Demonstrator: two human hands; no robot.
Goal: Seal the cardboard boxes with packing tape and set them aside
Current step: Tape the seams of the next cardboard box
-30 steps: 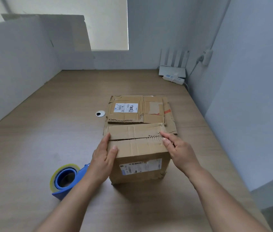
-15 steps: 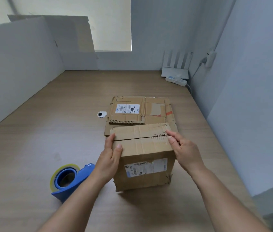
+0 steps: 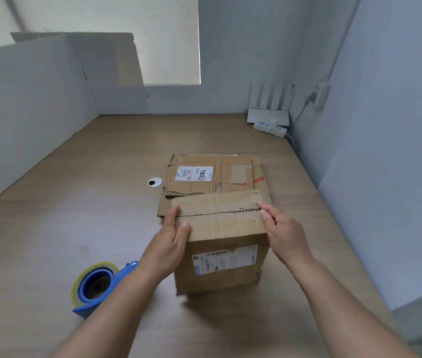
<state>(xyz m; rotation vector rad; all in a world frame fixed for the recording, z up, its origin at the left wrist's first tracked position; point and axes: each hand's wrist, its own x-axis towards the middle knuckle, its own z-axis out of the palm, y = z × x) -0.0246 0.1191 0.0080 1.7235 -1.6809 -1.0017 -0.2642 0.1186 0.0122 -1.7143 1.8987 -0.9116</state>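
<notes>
Little has shifted: both hands keep the cardboard box (image 3: pixel 224 229) flaps shut. Tape dispenser (image 3: pixel 96 286) lies at the box's 8 o'clock. Left hand (image 3: pixel 168 244) presses straight fingers on the left side, thumb on top. Right hand (image 3: pixel 284 236) presses bent fingertips at the seam's right end. Flattened cardboard (image 3: pixel 212 174) lies at 12 o'clock.

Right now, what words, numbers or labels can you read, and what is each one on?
"35082", handwritten in black, first character uncertain: on the white label of the flattened box.
Print and barcode on that white label: too small to read.
Front label on the upright box: blurred, unreadable.
Nothing else is legible.
</notes>
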